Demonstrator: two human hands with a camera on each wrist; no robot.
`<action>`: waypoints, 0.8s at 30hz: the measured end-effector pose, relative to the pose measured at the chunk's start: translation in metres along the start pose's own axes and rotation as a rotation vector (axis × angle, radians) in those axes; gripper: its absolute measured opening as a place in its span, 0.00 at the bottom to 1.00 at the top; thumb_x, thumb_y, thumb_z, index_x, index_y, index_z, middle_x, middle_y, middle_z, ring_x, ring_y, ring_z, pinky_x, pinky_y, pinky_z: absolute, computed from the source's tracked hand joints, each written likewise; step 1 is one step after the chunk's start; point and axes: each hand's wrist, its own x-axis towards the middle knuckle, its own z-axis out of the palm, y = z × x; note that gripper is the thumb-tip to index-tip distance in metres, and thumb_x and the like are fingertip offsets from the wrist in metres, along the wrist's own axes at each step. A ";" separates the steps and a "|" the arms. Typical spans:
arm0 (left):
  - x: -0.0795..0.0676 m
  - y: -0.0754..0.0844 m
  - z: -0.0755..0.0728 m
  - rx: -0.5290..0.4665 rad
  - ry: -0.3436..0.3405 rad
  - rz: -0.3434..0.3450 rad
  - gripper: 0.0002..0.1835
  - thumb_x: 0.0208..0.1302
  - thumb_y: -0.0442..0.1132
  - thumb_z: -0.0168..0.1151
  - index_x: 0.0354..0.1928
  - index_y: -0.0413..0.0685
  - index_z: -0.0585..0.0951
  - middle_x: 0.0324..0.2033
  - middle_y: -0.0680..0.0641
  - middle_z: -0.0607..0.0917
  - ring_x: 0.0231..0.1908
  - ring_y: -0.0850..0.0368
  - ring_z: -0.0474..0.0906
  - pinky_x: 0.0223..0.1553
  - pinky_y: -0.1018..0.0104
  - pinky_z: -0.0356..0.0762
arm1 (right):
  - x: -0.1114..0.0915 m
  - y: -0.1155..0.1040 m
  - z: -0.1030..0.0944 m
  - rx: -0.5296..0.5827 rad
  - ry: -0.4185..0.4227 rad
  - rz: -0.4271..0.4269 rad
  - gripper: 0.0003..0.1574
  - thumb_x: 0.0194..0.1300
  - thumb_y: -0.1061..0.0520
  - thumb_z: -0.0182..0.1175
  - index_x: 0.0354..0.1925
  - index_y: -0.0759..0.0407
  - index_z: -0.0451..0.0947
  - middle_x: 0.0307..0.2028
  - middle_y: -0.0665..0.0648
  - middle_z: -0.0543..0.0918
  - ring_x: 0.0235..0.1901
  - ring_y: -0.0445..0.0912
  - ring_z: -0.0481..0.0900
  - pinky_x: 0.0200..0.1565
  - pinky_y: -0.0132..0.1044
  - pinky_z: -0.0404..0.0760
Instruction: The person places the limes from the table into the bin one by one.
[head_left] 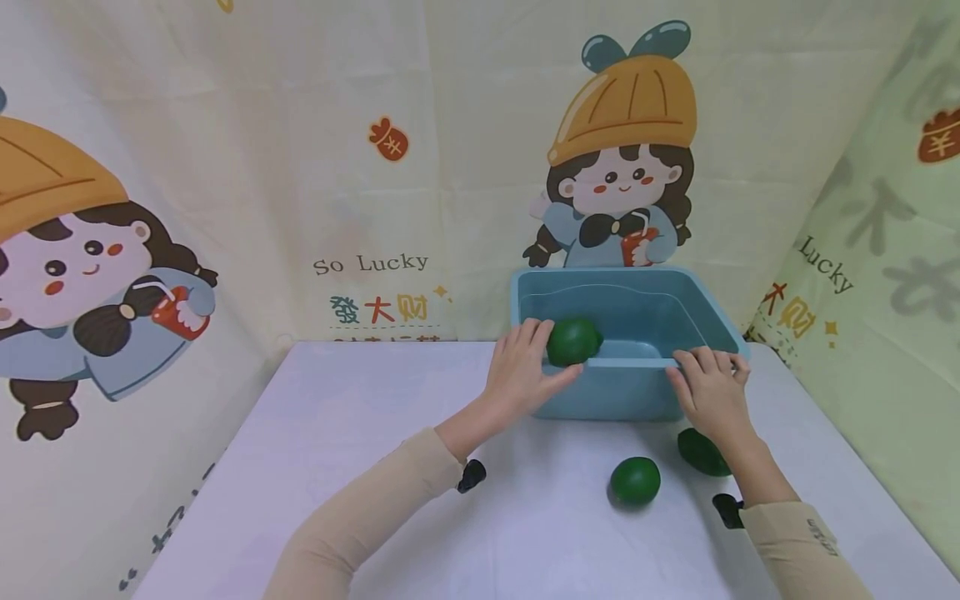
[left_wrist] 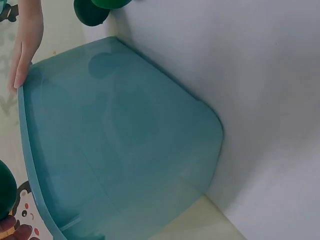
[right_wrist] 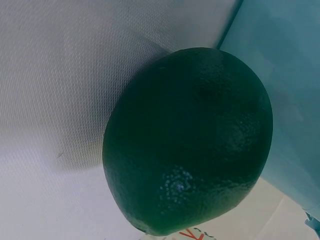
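A blue plastic bin [head_left: 611, 396] stands at the back of the table. My left hand [head_left: 521, 371] holds a green lime [head_left: 573, 341] at the bin's front-left rim, fingers at its left side and thumb in front. In the left wrist view, part of that lime [left_wrist: 6, 190] and some fingertips [left_wrist: 20, 232] show at the lower left edge. My right hand [head_left: 712, 392] grips the bin's front-right rim, fingers hooked over it and thumb outside. Below the right wrist lies another lime [head_left: 702, 452], partly hidden by the arm; it fills the right wrist view as a large lime [right_wrist: 187, 142].
One more lime [head_left: 635, 481] lies in front of the bin on the white table [head_left: 375, 417]. A printed cloth [head_left: 450, 183] hangs behind the table and at both sides. Dark wrist straps [head_left: 472, 476] show at both sleeves.
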 end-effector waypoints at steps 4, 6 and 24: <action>0.004 0.000 0.001 0.008 0.003 -0.007 0.36 0.55 0.64 0.53 0.59 0.48 0.66 0.52 0.50 0.70 0.50 0.55 0.64 0.54 0.57 0.62 | 0.000 0.000 0.000 0.002 0.007 -0.005 0.38 0.70 0.36 0.28 0.45 0.65 0.69 0.39 0.65 0.68 0.42 0.61 0.60 0.46 0.60 0.44; 0.006 -0.001 0.001 0.013 0.002 -0.011 0.36 0.55 0.64 0.53 0.59 0.48 0.66 0.52 0.50 0.70 0.51 0.55 0.64 0.54 0.57 0.62 | 0.000 0.001 0.001 0.002 0.008 -0.006 0.38 0.69 0.36 0.28 0.45 0.65 0.69 0.39 0.65 0.68 0.42 0.61 0.60 0.46 0.60 0.44; 0.018 -0.009 0.010 0.063 0.019 -0.027 0.37 0.55 0.66 0.51 0.59 0.48 0.66 0.52 0.50 0.69 0.49 0.55 0.64 0.53 0.59 0.61 | -0.003 0.004 0.005 0.010 0.045 -0.024 0.39 0.69 0.35 0.28 0.45 0.66 0.70 0.39 0.65 0.68 0.40 0.61 0.61 0.45 0.61 0.45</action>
